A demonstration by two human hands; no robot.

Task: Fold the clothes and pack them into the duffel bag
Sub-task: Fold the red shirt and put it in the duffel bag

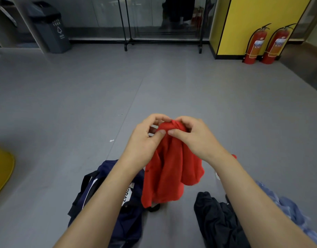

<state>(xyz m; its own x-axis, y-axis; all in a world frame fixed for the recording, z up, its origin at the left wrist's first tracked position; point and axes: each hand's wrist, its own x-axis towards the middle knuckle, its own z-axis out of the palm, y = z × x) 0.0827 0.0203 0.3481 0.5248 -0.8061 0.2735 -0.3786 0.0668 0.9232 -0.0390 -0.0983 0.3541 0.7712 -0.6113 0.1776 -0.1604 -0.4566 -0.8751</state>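
A red garment [168, 169] hangs bunched in the air above the floor, held at its top by both hands. My left hand [145, 138] pinches the upper edge between thumb and fingers. My right hand [191, 136] pinches the same edge right beside it, the two thumbs almost touching. Below my left forearm lies the navy duffel bag [107, 190] with white trim and black straps, partly hidden by the arm. A dark crumpled garment [216, 219] lies on the floor at lower right, with a light blue garment [286, 208] beside it under my right forearm.
Grey floor [82, 104] stretches ahead. A black clothes rack [163, 42] stands at the far wall, a grey bin [52, 27] at far left, two red fire extinguishers [265, 45] by a yellow wall at right. A yellow object [0, 172] sits at the left edge.
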